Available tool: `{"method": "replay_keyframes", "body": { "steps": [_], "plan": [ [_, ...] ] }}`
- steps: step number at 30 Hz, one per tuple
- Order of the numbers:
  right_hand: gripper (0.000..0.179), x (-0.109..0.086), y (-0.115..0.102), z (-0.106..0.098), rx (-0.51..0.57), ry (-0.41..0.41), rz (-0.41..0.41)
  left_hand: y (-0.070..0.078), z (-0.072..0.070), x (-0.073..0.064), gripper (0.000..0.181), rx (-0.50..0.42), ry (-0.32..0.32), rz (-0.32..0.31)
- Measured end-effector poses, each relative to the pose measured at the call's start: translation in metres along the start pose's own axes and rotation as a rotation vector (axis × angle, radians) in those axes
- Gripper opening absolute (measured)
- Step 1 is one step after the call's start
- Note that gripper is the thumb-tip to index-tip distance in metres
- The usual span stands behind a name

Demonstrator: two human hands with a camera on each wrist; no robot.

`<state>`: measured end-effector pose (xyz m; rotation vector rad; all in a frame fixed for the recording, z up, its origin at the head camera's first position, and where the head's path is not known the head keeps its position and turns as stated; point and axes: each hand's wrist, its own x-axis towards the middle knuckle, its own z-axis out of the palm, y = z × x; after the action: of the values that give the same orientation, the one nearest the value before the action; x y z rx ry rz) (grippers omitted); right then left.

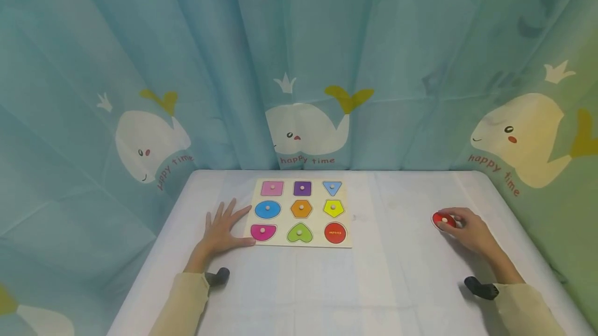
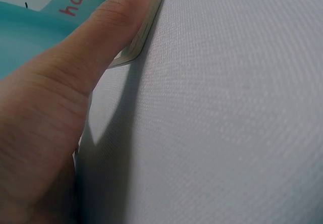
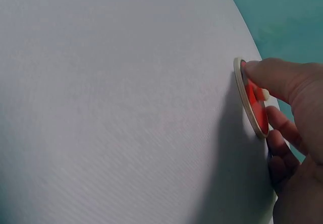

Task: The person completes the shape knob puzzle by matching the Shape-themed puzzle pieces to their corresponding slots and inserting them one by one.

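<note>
A wooden shape puzzle board (image 1: pixel 319 220) lies on the table, with several knobbed pieces in it. Its near right corner shows a flat red circle (image 1: pixel 335 233) with lettering and no knob. My left hand (image 1: pixel 223 229) is spread along the board's left edge; the thumb (image 2: pixel 108 24) rests on the near left corner. Well to the right of the board, my right hand (image 1: pixel 473 229) holds a round red puzzle piece (image 1: pixel 440 218) by its rim between thumb and fingers. The pale knob (image 3: pixel 265 94) on that piece shows in the right wrist view, where the disc is tilted.
The table (image 1: pixel 322 289) has a pale cloth over it. Behind it and at both sides hangs a blue-green curtain (image 1: pixel 406 66) with whale prints. Each wrist carries a small black device, one at the left cuff (image 1: pixel 218 277) and another at the right cuff (image 1: pixel 481 288).
</note>
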<state>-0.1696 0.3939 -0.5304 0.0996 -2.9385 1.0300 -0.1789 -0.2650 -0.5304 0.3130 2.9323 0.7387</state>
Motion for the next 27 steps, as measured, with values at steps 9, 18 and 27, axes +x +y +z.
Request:
{"method": "replay_keyframes", "body": {
  "steps": [9,18,27],
  "plan": [
    [0.033,-0.0031,0.0022,-0.0036,0.018,0.036,0.038,0.0011,-0.0011,0.0029,0.104,0.015,-0.010,-0.019],
    [0.032,-0.0027,0.0083,-0.0017,0.008,0.078,0.068,0.0007,-0.0021,0.0021,0.103,0.015,-0.016,-0.024],
    [0.031,-0.0024,0.0073,0.0014,0.013,0.096,0.086,-0.0002,-0.0004,0.0015,0.104,0.017,-0.007,-0.023]
  ]
}}
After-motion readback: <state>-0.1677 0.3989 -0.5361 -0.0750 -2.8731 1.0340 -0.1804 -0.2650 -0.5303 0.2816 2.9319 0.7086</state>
